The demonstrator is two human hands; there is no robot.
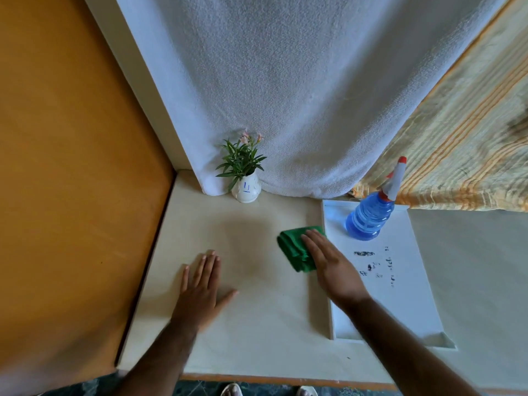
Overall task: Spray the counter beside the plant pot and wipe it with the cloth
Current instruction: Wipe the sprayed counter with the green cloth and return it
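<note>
A folded green cloth lies on the cream counter, to the right of the middle. My right hand rests flat on the cloth's right part, fingers straight and together. My left hand lies flat on the bare counter to the left, fingers spread, holding nothing. A white plant pot with green leaves and pink flowers stands at the back of the counter. The blue spray bottle with a white and red nozzle stands upright on a white tray, right of the cloth.
A white towel hangs behind the pot down to the counter. A striped yellow fabric hangs at the back right. An orange wall borders the counter's left side. The tray carries dark printed marks. The counter's front edge runs along the bottom.
</note>
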